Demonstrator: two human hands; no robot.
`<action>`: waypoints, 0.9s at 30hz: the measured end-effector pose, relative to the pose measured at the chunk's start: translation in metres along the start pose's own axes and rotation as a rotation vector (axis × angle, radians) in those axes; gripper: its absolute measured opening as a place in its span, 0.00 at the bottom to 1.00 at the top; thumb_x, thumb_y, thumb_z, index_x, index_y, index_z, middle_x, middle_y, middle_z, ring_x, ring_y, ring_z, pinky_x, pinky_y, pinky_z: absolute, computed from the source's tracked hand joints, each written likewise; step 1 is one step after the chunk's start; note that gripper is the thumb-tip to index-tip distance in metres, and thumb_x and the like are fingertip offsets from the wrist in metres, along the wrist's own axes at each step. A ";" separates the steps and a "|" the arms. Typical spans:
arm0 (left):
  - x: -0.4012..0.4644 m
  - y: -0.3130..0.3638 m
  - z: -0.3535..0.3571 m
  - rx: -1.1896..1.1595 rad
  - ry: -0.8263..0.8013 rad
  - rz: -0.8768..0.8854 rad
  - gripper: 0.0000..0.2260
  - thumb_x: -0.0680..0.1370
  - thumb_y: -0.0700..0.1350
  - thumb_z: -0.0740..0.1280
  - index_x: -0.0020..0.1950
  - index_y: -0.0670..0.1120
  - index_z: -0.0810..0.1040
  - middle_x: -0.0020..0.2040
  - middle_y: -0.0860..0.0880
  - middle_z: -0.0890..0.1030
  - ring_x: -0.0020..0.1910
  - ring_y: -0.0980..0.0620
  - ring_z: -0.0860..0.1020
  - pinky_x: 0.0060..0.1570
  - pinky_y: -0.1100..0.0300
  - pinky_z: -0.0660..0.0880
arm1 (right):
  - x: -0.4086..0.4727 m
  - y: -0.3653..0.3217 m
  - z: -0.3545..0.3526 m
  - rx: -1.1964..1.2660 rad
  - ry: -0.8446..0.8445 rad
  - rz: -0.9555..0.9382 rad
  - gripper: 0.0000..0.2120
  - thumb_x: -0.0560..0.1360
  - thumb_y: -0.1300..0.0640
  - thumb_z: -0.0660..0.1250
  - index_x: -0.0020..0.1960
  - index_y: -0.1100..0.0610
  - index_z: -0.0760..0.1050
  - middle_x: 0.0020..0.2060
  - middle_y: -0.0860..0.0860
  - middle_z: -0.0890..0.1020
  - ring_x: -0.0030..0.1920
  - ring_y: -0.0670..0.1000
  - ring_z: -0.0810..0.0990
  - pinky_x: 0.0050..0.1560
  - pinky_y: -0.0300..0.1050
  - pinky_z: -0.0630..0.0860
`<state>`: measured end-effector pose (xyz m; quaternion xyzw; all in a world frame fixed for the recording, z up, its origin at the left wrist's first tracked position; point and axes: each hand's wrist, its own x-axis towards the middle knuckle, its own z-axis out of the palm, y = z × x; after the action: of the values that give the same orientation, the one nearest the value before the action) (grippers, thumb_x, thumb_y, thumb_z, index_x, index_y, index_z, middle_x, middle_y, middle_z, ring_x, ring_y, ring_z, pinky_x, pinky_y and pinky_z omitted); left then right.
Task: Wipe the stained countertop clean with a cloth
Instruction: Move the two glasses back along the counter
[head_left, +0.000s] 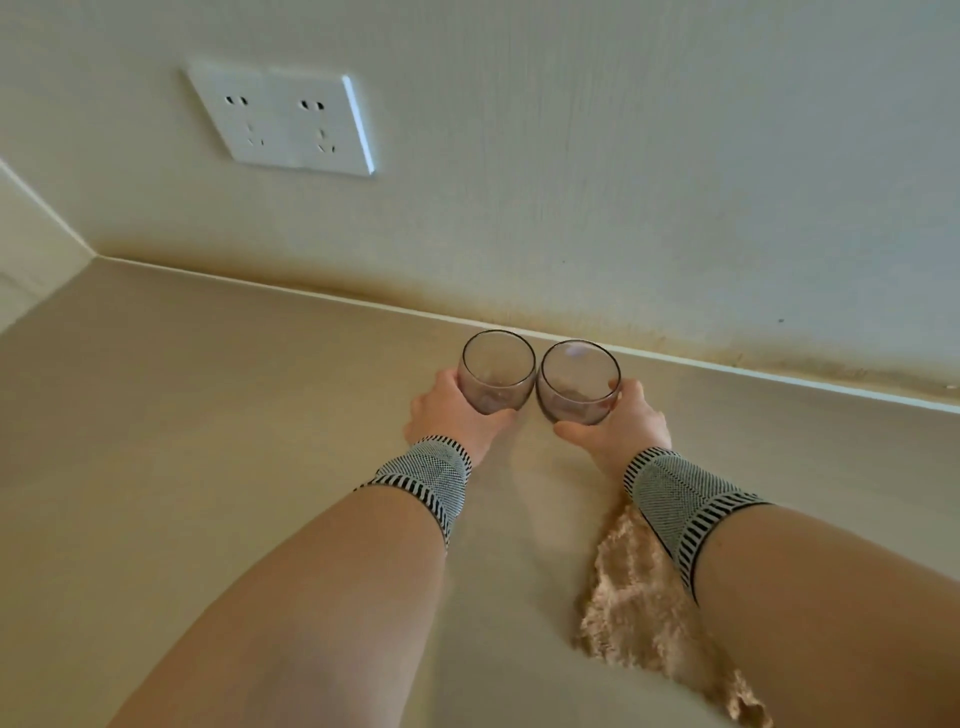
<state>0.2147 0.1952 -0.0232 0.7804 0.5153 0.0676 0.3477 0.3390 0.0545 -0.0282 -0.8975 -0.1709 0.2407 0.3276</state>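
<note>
Two glasses stand touching near the far wall: my left grip (447, 410) clasps the left glass (496, 371), my right grip (621, 421) the right glass (577, 382). Brown cloth (639, 608) (partly under my right forearm) lies on the counter (208, 415), nearer.

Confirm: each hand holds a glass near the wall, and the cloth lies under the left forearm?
Not quite. The head view shows the cloth under the right forearm, not the left. The rest holds: left hand and right hand each hold a glass near the wall.

Both hands, left (447, 410) and right (621, 423), grip touching glasses (497, 371) near the wall; cloth (631, 603) lies beneath the right forearm.
</note>
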 end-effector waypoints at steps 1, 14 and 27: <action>0.006 -0.011 -0.011 -0.006 0.004 -0.010 0.34 0.64 0.63 0.76 0.64 0.52 0.69 0.53 0.51 0.73 0.64 0.46 0.71 0.64 0.48 0.71 | -0.001 -0.013 0.013 -0.007 -0.009 -0.006 0.43 0.66 0.43 0.79 0.73 0.54 0.62 0.43 0.44 0.71 0.65 0.56 0.71 0.63 0.49 0.72; 0.118 -0.107 -0.114 0.004 0.059 -0.039 0.36 0.64 0.63 0.76 0.67 0.52 0.69 0.60 0.50 0.77 0.65 0.45 0.71 0.64 0.46 0.72 | 0.016 -0.145 0.134 -0.043 -0.073 -0.008 0.43 0.68 0.41 0.76 0.75 0.50 0.58 0.59 0.54 0.77 0.67 0.55 0.67 0.56 0.48 0.72; 0.164 -0.099 -0.124 -0.105 -0.003 -0.060 0.37 0.47 0.73 0.67 0.53 0.61 0.70 0.53 0.54 0.80 0.58 0.49 0.77 0.59 0.47 0.76 | 0.052 -0.173 0.150 -0.020 -0.001 0.000 0.43 0.68 0.41 0.76 0.75 0.53 0.59 0.61 0.52 0.77 0.68 0.56 0.66 0.60 0.49 0.71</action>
<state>0.1575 0.4157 -0.0319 0.7454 0.5336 0.0827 0.3909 0.2748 0.2804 -0.0292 -0.9006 -0.1734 0.2395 0.3186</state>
